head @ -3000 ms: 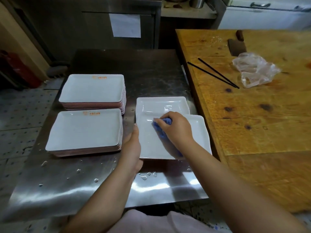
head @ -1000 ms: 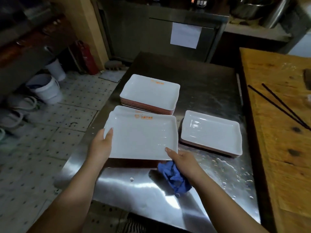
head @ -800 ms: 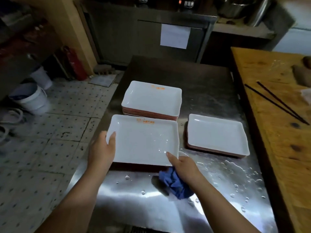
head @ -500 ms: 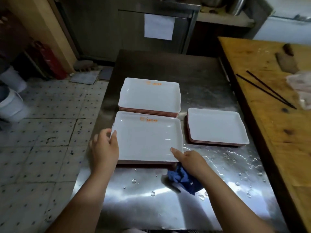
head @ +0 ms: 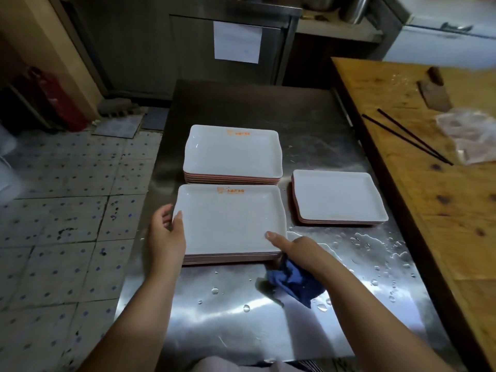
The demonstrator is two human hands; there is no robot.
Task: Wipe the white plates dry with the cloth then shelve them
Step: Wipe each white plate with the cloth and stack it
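Observation:
A white rectangular plate [head: 228, 218] with an orange logo lies on top of the near stack on the steel table [head: 308, 116]. My left hand [head: 166, 232] holds its left edge, thumb on the rim. My right hand [head: 295, 249] holds its near right corner with the thumb on top, and a crumpled blue cloth [head: 292, 281] hangs from the same hand's fingers. A second stack of white plates [head: 233, 154] stands behind. A short stack of white plates [head: 338, 197] sits to the right.
Water drops [head: 375, 253] cover the table's near right part. A wooden counter [head: 442, 197] on the right carries black chopsticks [head: 408, 136], a cleaver [head: 434, 92] and a plastic bag [head: 469, 135]. Tiled floor [head: 67, 197] lies left, with a red cylinder [head: 56, 98] by the wall.
The plate that both hands carried from the right pile has come down onto the near left stack. My hands stay on its edges. The cloth is off the plate and hangs below my right hand.

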